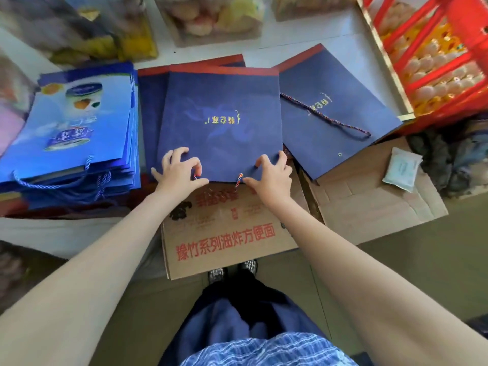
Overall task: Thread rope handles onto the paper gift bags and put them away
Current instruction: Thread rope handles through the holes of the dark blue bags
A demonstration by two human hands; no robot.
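Navy paper forms the top gift bag (221, 122), which lies flat at the centre of the frame with a red band along its far edge and gold lettering on its face. It rests on further navy bags (151, 114) that show at its left side. At its near edge, a red, white and blue twisted rope handle (239, 180) emerges just right of centre, and a short piece of the same cord shows at the left.

The left hand (179, 171) sits on the near left corner of the bag, fingers curled and spread, thumb and forefinger closing round the cord end there; the grip appears to be a pinch, though the contact is small and partly hidden. The right hand (270, 174) sits on the near right corner, fingertips pressing the bag face, thumb extended toward the rope handle beside it. Whether the thumb touches the rope cannot be determined.

To the right, a second navy bag (343, 133) lies tilted, with a loose twisted rope (326, 117) lying diagonally across it. Both bags rest on flattened cardboard (224, 241) printed with red characters.

At the left of the frame is a stack of light blue printed bags (71, 133) with blue rope handles fitted. A red plastic crate (435, 54) occupies the upper right. A small white packet (402, 169) lies on the cardboard at the right.
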